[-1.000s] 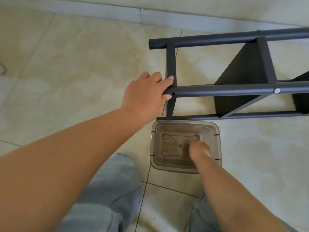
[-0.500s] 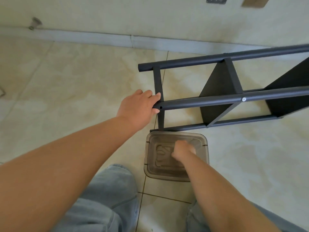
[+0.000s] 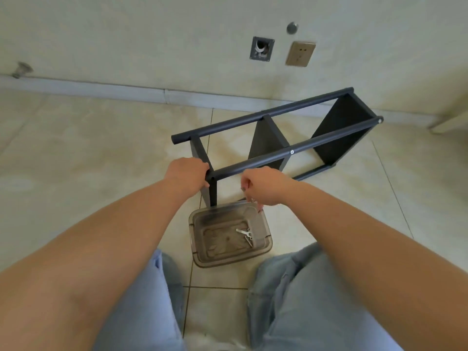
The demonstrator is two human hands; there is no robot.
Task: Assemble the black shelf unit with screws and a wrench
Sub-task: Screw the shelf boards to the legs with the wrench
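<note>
Black shelf unit [image 3: 278, 145] lying sideways on tiled floor [image 3: 101, 148]. Left hand [image 3: 186, 177] fingers clamped on near tube end. Right hand [image 3: 260, 184] fingers curled, contents unclear, above clear bin [image 3: 266, 243] holding wrench [image 3: 243, 232]. No legible writing.

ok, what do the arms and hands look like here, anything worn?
Both forearms are bare to the frame edge: no sleeves show. The left hand and right hand have no gloves, and no watch, ring or band is visible. Light blue jeans cover the legs below.
</note>
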